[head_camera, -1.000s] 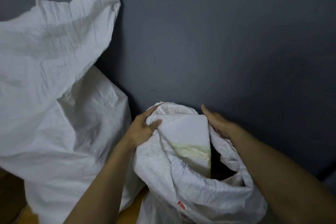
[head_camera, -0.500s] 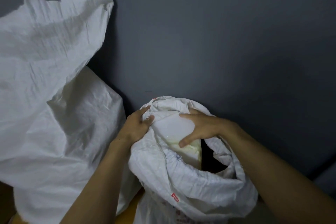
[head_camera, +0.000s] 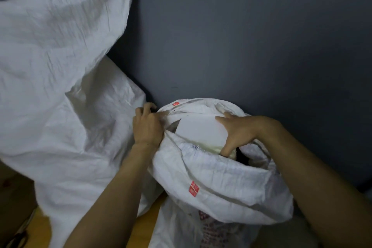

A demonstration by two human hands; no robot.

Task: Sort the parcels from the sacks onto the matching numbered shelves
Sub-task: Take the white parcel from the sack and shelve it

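The open sack is crinkled, woven-looking plastic, matt, and the larger sack looks the same. The parcel is smooth and white, faintly glossy, seemingly plastic film. The wall is matt grey; the floor looks wooden.

2 sacks show, tall sack and rolled-down sack, plus 1 parcel, 1 left hand, 1 right hand.

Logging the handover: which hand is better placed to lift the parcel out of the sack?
Right. The right hand grips the parcel at its edge, while the left hand holds the sack rim open.
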